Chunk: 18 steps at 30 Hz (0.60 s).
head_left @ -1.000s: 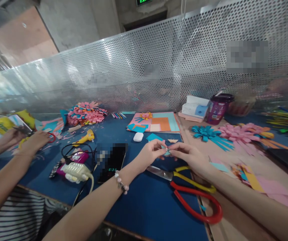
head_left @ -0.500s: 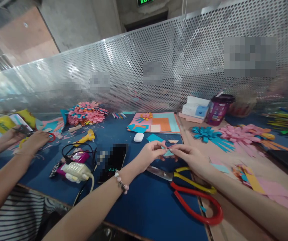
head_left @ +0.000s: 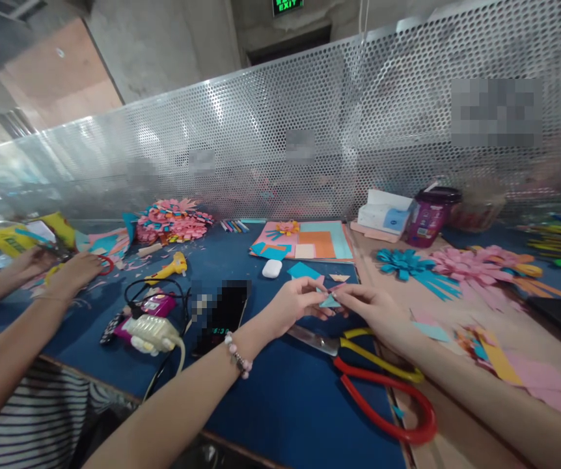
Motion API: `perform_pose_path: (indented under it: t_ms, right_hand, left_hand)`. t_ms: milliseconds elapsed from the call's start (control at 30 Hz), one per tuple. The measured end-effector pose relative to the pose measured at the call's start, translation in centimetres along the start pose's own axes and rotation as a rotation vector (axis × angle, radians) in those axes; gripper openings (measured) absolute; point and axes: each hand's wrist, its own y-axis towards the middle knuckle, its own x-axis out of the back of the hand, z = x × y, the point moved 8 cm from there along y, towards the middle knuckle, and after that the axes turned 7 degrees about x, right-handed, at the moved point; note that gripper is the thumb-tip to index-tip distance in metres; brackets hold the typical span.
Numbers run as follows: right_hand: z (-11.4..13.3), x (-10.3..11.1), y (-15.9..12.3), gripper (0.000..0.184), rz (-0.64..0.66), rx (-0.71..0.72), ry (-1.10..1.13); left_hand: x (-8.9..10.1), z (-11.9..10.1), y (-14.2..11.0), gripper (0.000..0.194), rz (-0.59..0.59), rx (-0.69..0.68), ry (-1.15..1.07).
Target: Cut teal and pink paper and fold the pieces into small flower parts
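The left hand and the right hand meet above the blue table, fingertips pinched from both sides on a small teal paper piece with a sliver of pink at its top edge. Both hands grasp it, holding it just clear of the table. It looks like a small folded triangle, though the exact folds are too small to read.

Judging by what lies around, the piece is a part in the making: finished paper flowers, a teal flower and a pink flower, lie beyond the right hand, while loose cut sheets sit beyond both hands, so much paper is uncut and this piece is not yet joined to anything.

Just under the hands lie large scissors with red and yellow handles, untouched. A phone lies near the left wrist.

As for containers, a purple lidded cup stands well beyond the right hand (contents hidden), beside a tissue box with a tissue showing at its top. Far to the left, another person's hands work over paper scraps.
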Motion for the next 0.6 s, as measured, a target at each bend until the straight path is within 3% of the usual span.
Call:
perform_pose_path:
  t_ms: [600]
  right_hand:
    - [-0.17, 0.01, 0.08, 0.031, 0.000, 0.012, -0.041]
  left_hand:
    - [0.02, 0.11, 0.04, 0.020, -0.009, 0.014, -0.046]
